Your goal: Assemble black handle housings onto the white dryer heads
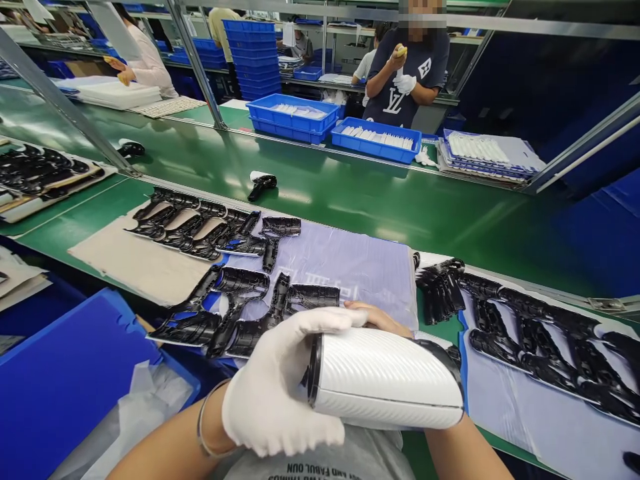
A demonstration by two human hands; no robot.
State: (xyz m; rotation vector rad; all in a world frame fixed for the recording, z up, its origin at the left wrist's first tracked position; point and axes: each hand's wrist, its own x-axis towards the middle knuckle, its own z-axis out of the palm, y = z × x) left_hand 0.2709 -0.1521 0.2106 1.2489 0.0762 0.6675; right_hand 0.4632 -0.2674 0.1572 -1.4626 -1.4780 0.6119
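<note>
Close in front of me is a white, ribbed hair dryer housing with black end rims. My left hand, in a white glove, is curled around its left end, fingers above and thumb below. Bare fingers of my right hand show over the housing's far side; the rest of that hand is hidden behind it. Just beyond lie several black half shells, their inner sides up, on a purplish-white sheet. More black half shells are laid out in rows to the right.
A green conveyor belt crosses ahead, carrying a white-and-black dryer. Metal posts rise beside it. Blue trays of white parts stand on the far side, near a co-worker. A blue bin is at lower left.
</note>
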